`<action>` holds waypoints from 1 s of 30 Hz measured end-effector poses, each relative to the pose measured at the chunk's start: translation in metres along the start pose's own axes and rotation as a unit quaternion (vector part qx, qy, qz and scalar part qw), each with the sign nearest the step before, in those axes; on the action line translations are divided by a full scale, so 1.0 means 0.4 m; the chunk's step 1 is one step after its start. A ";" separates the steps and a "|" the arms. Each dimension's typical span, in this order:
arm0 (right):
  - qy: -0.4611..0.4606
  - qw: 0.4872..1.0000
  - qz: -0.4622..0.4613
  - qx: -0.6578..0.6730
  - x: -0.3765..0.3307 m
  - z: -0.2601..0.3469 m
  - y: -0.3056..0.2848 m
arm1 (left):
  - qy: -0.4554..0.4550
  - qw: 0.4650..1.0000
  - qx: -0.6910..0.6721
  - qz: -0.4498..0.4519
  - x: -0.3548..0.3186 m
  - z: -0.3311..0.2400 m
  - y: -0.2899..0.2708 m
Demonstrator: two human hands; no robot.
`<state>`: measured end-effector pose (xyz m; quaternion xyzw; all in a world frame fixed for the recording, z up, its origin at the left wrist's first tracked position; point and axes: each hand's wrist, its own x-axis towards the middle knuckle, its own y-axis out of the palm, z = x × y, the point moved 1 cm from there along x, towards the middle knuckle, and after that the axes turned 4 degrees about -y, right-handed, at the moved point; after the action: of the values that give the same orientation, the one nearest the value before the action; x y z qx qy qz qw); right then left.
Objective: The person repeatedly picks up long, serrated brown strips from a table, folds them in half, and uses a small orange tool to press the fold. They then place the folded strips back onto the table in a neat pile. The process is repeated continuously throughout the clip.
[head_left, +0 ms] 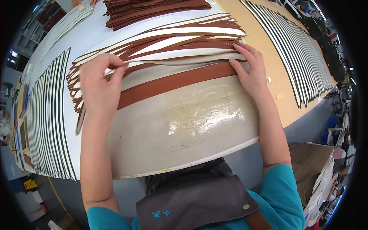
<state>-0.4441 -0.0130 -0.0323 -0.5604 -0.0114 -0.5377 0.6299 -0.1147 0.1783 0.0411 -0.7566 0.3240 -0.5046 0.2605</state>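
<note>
A pile of reddish-brown leather strips point(203, 45) with white undersides lies across the table. My left hand point(100, 80) is closed in a pinch at the pile's left part, on a raised leather strip point(168, 58) whose pale side shows. At the right end, my right hand point(251, 68) has its thumb and fingers spread. Its fingertips rest on the pile, and its thumb touches the end of a flat brown strip point(172, 85) nearest me. This strip lies along the grey work board point(142, 132); its left end is behind my left hand.
A stack of brown leather pieces point(153, 13) lies at the far side. Rows of black-and-white strips lie left point(48, 119) and right point(291, 53). A slim dark object point(81, 120) lies beside my left wrist. Another person's hand point(76, 3) shows at the far left.
</note>
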 end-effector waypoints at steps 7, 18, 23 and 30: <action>0.035 0.985 -0.060 0.156 0.014 -0.006 -0.064 | 0.146 0.989 0.015 -0.022 0.018 -0.129 -0.188; 0.000 0.984 0.158 0.081 -0.177 0.073 -0.269 | 0.033 0.965 0.086 0.247 -0.218 -0.021 -0.181; 0.047 0.991 0.120 0.040 -0.282 0.073 -0.295 | -0.070 0.969 -0.100 0.214 -0.277 -0.095 -0.079; 0.003 0.988 0.139 -0.064 -0.259 0.081 -0.222 | 0.048 0.945 -0.100 0.308 -0.264 -0.268 0.068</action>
<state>-0.5301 0.0974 -0.0227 -0.5938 0.1031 -0.4467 0.6613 -0.2503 0.2327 -0.0033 -0.6168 0.6024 -0.4002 0.3105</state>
